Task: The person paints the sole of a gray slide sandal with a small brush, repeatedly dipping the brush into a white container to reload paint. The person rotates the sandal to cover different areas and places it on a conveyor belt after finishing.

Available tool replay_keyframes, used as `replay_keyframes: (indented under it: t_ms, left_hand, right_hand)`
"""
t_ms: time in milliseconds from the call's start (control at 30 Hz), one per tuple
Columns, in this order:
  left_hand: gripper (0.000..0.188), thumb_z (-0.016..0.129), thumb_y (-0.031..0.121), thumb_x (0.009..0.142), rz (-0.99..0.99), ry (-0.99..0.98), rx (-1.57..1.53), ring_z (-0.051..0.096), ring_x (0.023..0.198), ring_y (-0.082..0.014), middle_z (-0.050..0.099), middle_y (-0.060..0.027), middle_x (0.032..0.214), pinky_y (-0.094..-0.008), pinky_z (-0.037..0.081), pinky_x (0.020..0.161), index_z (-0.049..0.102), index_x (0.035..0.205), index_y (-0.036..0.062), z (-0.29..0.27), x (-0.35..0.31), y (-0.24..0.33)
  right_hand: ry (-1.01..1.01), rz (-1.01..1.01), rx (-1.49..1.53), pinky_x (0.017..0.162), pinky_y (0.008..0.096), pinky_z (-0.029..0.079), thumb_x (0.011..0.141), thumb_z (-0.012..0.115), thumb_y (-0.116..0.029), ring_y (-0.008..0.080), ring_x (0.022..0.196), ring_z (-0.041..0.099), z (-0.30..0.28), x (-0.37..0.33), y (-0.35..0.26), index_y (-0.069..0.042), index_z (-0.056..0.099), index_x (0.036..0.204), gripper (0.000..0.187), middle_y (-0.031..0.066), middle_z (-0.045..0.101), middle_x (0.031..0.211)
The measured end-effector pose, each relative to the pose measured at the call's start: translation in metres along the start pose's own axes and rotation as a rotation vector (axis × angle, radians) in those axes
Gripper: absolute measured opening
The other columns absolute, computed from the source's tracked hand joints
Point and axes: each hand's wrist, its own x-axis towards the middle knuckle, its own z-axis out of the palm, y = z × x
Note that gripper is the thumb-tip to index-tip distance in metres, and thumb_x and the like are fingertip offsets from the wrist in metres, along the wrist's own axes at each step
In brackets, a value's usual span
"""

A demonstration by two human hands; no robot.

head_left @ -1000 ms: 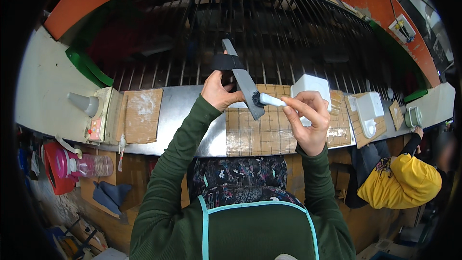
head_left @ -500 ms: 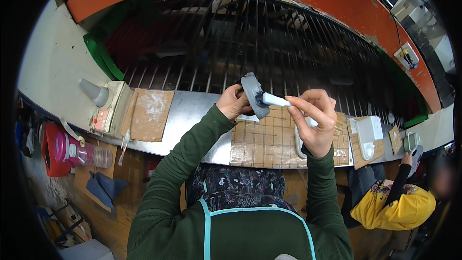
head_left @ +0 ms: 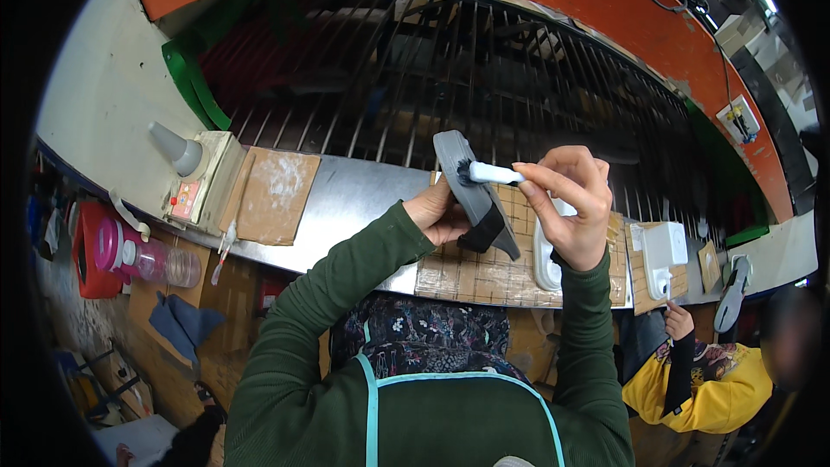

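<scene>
My left hand (head_left: 435, 213) is closed on a grey sandal (head_left: 477, 201) with a black strap (head_left: 486, 232), held tilted above the bench. My right hand (head_left: 572, 207) pinches the white handle of a brush (head_left: 494, 174) between thumb and fingers. The brush's dark bristles touch the sandal's grey sole near its upper end. Below my right hand, a white plastic container (head_left: 546, 264) is partly hidden by that hand; it sits on taped cardboard (head_left: 467, 273).
Beyond the bench runs a rack of metal rods (head_left: 372, 78). At left stand a box with a grey cone (head_left: 175, 151) and a cardboard piece (head_left: 278, 195). A person in yellow (head_left: 709, 389) works at right, near another white container (head_left: 666, 246) and a grey sandal (head_left: 733, 296).
My left hand has turned the sandal, so its length and black strap now show. The brush has stayed against the sole. The person at right has moved a hand to the white container.
</scene>
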Motion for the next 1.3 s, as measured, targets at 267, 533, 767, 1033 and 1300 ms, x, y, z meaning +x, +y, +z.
replay_keyframes:
  t_ms: [267,533,767,1033,1300]
  left_hand:
    - [0.069,0.045,0.062,0.087,-0.101,-0.062,-0.104,0.057,0.117,-0.0306,0.054,-0.0168,0.126,-0.0505,0.052,0.097,0.045,0.131,0.0093,0.017,-0.010,-0.003]
    - [0.070,0.029,0.067,0.089,-0.180,-0.130,-0.144,0.058,0.117,-0.0274,0.057,-0.0147,0.122,-0.0500,0.051,0.098,0.046,0.129,0.0126,0.014,-0.011,-0.008]
    - [0.070,0.019,0.065,0.093,-0.201,-0.184,-0.289,0.064,0.107,-0.0270,0.060,-0.0147,0.114,-0.0481,0.055,0.093,0.046,0.128,0.0099,0.016,-0.011,-0.008]
    - [0.070,0.016,0.063,0.095,-0.189,-0.118,-0.215,0.065,0.104,-0.0250,0.061,-0.0141,0.113,-0.0467,0.057,0.090,0.044,0.131,0.0105,0.022,-0.012,-0.005]
    - [0.074,0.022,0.069,0.091,-0.195,-0.192,-0.296,0.066,0.102,-0.0210,0.064,-0.0111,0.110,-0.0398,0.058,0.088,0.048,0.128,0.0104,0.017,-0.010,-0.007]
  right_hand:
    - [-0.066,-0.074,-0.026,0.071,0.0298,0.026,0.071,0.079,-0.013,0.0084,0.064,0.049,0.003,0.006,0.009,-0.014,0.076,0.094,0.023,-0.0034,0.059,0.084]
    - [-0.133,-0.076,-0.037,0.072,0.0302,0.025,0.073,0.078,-0.014,0.0079,0.065,0.048,0.007,0.004,0.017,-0.016,0.076,0.093,0.021,-0.0041,0.058,0.084]
    - [-0.179,-0.092,-0.070,0.072,0.0297,0.028,0.070,0.078,-0.009,0.0087,0.068,0.054,0.006,0.001,0.019,-0.012,0.076,0.093,0.023,-0.0009,0.060,0.083]
    - [-0.198,-0.070,-0.074,0.072,0.0304,0.029,0.069,0.078,-0.009,0.0111,0.069,0.051,0.006,-0.006,0.019,-0.014,0.076,0.092,0.024,-0.0007,0.060,0.083]
    - [-0.206,-0.074,-0.068,0.071,0.0312,0.029,0.069,0.078,-0.008,0.0123,0.071,0.050,0.003,-0.014,0.021,-0.014,0.076,0.092,0.024,-0.0006,0.061,0.083]
